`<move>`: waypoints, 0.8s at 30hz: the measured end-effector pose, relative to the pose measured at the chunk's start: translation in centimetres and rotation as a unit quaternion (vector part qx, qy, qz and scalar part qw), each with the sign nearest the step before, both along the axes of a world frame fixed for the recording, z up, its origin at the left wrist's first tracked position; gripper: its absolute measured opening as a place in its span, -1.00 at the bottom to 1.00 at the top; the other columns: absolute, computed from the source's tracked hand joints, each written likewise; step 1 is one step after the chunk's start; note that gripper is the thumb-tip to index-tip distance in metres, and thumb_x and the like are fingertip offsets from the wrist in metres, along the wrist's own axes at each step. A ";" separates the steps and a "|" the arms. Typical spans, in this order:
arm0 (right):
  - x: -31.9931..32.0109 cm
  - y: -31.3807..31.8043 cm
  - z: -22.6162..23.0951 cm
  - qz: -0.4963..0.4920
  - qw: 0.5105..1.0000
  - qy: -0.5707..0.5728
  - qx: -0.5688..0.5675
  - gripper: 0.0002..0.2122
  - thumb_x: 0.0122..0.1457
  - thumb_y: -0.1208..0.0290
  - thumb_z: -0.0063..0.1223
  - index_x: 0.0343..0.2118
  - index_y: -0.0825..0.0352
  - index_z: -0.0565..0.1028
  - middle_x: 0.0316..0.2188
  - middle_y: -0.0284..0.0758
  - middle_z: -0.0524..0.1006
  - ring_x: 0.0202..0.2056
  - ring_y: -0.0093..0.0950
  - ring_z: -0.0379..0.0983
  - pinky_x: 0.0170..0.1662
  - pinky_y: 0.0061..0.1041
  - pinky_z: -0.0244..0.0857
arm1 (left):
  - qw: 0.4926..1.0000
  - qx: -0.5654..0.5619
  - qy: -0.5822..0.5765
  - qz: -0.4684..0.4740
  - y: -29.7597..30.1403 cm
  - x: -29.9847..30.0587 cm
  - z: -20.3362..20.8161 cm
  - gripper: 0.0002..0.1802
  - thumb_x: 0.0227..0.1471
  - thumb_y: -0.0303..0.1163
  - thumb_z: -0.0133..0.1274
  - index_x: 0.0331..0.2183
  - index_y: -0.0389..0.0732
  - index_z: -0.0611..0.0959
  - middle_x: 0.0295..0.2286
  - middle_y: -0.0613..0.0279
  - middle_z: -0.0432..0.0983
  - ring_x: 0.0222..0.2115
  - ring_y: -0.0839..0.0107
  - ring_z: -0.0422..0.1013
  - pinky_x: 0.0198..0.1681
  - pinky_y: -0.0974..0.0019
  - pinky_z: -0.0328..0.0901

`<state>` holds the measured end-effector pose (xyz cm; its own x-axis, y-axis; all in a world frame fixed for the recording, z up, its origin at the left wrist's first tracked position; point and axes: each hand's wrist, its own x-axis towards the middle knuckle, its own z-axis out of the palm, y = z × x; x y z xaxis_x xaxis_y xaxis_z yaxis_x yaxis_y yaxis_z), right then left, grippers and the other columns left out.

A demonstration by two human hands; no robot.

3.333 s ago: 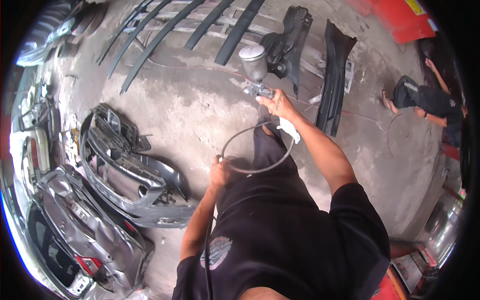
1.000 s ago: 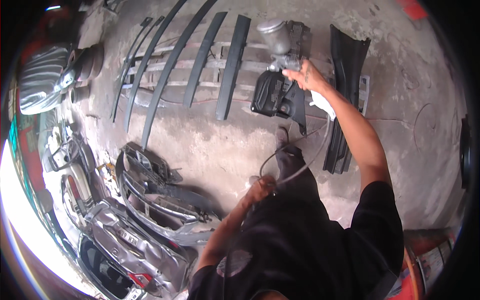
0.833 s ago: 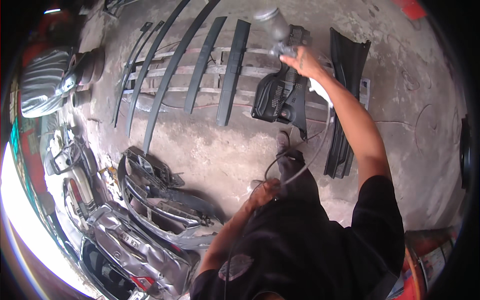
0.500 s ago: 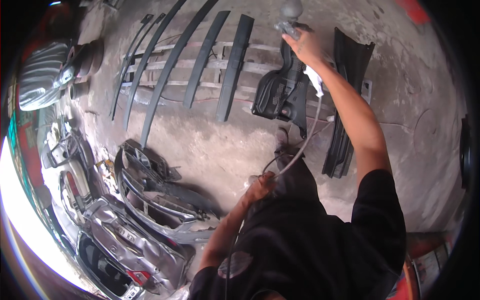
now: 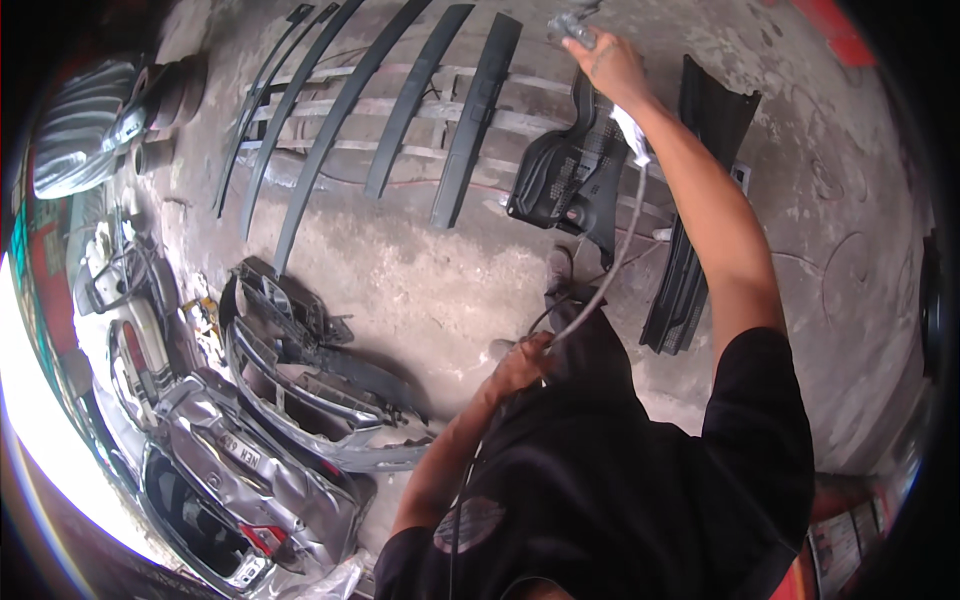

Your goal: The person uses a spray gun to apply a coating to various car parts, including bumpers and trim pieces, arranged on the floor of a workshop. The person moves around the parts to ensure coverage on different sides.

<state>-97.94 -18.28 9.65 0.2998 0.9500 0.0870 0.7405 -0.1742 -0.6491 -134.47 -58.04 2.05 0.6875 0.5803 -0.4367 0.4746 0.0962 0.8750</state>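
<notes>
At the far end of my reach, my right hand [image 5: 614,70] is closed around a grey spray gun [image 5: 574,32], whose far part runs out of the picture. A grey air hose [image 5: 622,245] hangs from near a white cloth-like wrap [image 5: 631,136] below that hand. My left hand [image 5: 522,366] is closed on the hose, close to my body. Beneath my right arm lies a black moulded plastic car panel [image 5: 565,180] on a rack. Another long black panel [image 5: 680,235] stands to the right, partly behind the arm.
Several long dark grey trim strips [image 5: 474,125] lie across a pale slatted rack [image 5: 410,110] at the far left. A car bumper [image 5: 345,455] and a dented silver tailgate [image 5: 265,475] rest at the near left. A silver-wrapped bundle [image 5: 85,135] sits beyond them.
My right hand has gone slightly farther away with the spray gun, and its round cup has left the picture. The view has shifted a little; my left hand still grips the hose.
</notes>
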 end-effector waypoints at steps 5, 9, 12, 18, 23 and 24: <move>-2.0 -0.4 1.6 -0.001 1.000 0.031 0.000 -0.50 0.19 -0.09 0.12 -0.05 0.27 0.59 -0.42 0.01 0.62 -0.28 0.01 0.58 -0.14 -0.16 0.41 | 0.830 0.508 0.165 -0.160 -3.8 -3.0 -5.3 -0.84 0.04 -0.42 0.15 -0.31 -0.26 0.58 -0.31 -0.05 0.53 -0.30 -0.12 0.48 -0.21 -0.01 0.36; -4.6 -4.7 1.3 0.124 0.984 0.121 -0.046 -0.54 0.20 -0.03 0.15 -0.23 0.40 0.60 -0.51 -0.17 0.62 -0.50 -0.26 0.59 -0.35 -0.27 0.45 | 0.875 0.445 0.095 -0.167 -4.3 -3.8 -5.7 -0.90 0.05 -0.41 0.10 -0.42 -0.24 0.59 -0.32 0.02 0.50 -0.32 -0.04 0.49 -0.26 0.03 0.38; -6.2 -5.6 -0.4 0.219 0.893 0.327 -0.219 -0.63 0.16 0.06 0.26 -0.30 0.35 0.61 -0.51 -0.30 0.59 -0.68 -0.57 0.40 -0.61 -0.52 0.31 | 0.972 0.216 -0.021 -0.088 -4.8 -4.0 -6.3 -0.87 0.09 -0.38 0.04 -0.42 -0.22 0.61 -0.31 0.08 0.50 -0.32 -0.01 0.50 -0.27 0.04 0.38; -8.2 0.3 0.0 0.149 0.961 0.178 -0.153 -0.57 0.13 0.03 0.26 -0.20 0.37 0.61 -0.41 -0.08 0.64 -0.26 -0.12 0.61 -0.10 -0.21 0.41 | 1.000 0.014 -0.018 0.013 -2.8 -3.2 -2.4 -0.83 0.08 -0.36 0.05 -0.26 -0.18 0.60 -0.27 -0.03 0.53 -0.22 -0.07 0.50 -0.20 -0.01 0.37; -6.9 6.2 -0.3 -0.044 0.999 -0.006 -0.019 -0.64 0.23 0.05 0.11 -0.15 0.27 0.62 -0.36 0.07 0.62 -0.22 0.07 0.56 -0.12 -0.06 0.42 | 0.982 -0.146 0.052 0.110 0.6 -1.2 1.6 -0.65 0.11 -0.35 0.10 -0.05 -0.15 0.49 -0.23 -0.20 0.54 -0.17 -0.23 0.47 -0.14 -0.09 0.35; -6.9 6.6 -0.7 -0.041 0.999 -0.008 -0.004 -0.63 0.23 0.04 0.11 -0.15 0.28 0.61 -0.37 0.07 0.62 -0.22 0.07 0.56 -0.12 -0.06 0.42 | 0.990 -0.094 0.042 0.094 0.6 -1.6 1.1 -0.63 0.11 -0.33 0.11 -0.03 -0.15 0.49 -0.23 -0.19 0.55 -0.17 -0.24 0.47 -0.13 -0.10 0.35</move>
